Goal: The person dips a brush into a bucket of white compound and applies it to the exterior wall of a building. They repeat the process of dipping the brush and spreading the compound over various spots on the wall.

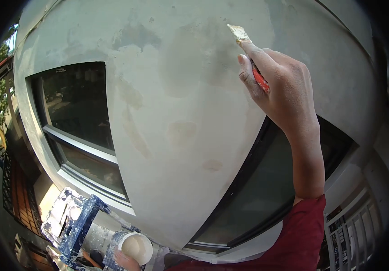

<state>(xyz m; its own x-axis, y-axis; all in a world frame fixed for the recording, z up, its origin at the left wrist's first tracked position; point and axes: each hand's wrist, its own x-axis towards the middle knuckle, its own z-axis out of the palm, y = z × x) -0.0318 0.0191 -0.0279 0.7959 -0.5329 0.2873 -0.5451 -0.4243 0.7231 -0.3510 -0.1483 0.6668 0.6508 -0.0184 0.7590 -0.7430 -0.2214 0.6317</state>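
High at the right, my right hand (284,77) is closed around the red handle of a paintbrush (239,33). Its pale, paint-coated bristles point up and left, close over the grey-white wall (167,167). Down at the bottom edge, my left hand (126,261) grips the near side of a white bucket (145,249) holding cream-coloured paint (133,246). Most of that hand's fingers are hidden. Damp-looking darker patches mark the upper wall, with a few beige patches lower down.
A paint-splattered blue stepladder (79,235) stands beside the bucket at lower left. One window (79,104) is set in the wall at left, another dark window (253,198) lies behind my right arm. A white railing (350,239) runs at lower right.
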